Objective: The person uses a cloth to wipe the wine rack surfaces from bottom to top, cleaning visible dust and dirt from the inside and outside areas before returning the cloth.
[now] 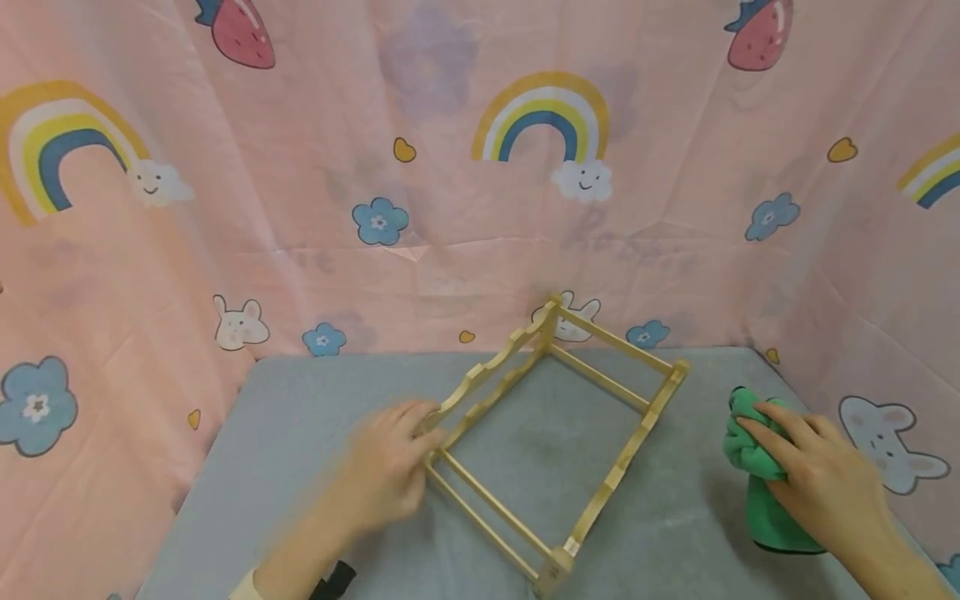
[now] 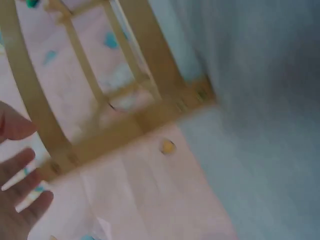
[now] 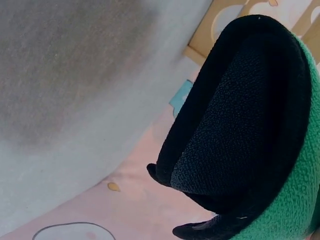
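A light wooden rack (image 1: 615,467) with notched, wavy side rails and thin crossbars lies on the grey tabletop. My left hand (image 1: 390,462) is at its left corner. In the left wrist view the fingers (image 2: 37,207) are spread and fairly straight beside the rack's end piece (image 2: 135,125), though that view is blurred. To the right, my right hand (image 1: 821,471) grips a bunched green cloth (image 1: 780,525) with black edging. The right wrist view shows the cloth's dark, folded inner side (image 3: 225,120) close up. Fingers of the right hand are mostly hidden there.
Pink patterned curtain (image 1: 435,275) hangs behind and along both sides of the grey tabletop (image 1: 315,433). A small black object (image 1: 333,579) shows beside the left wrist at the bottom edge. The rack's far corner stands near the back curtain.
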Demonstrator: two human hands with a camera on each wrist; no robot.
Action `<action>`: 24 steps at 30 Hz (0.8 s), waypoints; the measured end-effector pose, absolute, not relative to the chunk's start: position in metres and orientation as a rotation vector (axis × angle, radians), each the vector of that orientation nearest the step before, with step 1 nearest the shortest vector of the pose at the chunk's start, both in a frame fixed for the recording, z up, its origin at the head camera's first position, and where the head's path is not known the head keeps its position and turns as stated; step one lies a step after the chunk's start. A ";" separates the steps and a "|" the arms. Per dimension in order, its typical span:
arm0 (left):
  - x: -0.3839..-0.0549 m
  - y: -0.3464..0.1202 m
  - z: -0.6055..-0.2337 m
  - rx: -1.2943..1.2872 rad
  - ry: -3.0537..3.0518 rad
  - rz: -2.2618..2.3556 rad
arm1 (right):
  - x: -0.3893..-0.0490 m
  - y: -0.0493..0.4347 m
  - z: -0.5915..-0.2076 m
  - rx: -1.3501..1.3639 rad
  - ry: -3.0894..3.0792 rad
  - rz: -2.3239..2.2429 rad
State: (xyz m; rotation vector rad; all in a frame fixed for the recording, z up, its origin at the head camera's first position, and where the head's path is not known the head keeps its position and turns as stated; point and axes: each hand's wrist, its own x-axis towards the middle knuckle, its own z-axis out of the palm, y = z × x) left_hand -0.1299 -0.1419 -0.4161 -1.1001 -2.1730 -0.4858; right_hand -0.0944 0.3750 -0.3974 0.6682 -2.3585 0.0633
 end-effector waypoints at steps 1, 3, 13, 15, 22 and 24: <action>-0.122 -0.134 -0.416 -1.082 -2.163 -0.499 | -0.095 0.374 -0.398 0.671 -2.357 0.059; -0.105 -0.118 -0.417 -1.065 -2.139 -0.519 | -0.096 0.373 -0.398 0.670 -2.361 0.056; -0.063 -0.052 -0.429 -1.175 -2.085 -0.473 | -0.101 0.370 -0.402 0.665 -2.332 0.041; -0.060 -0.044 -0.430 -1.193 -2.094 -0.454 | -0.101 0.371 -0.403 0.683 -2.343 0.059; -0.052 -0.030 -0.427 -1.272 -2.260 -0.407 | -0.104 0.369 -0.405 0.686 -2.359 0.063; -0.050 -0.027 -0.427 -1.298 -2.277 -0.425 | -0.104 0.368 -0.406 0.676 -2.364 0.069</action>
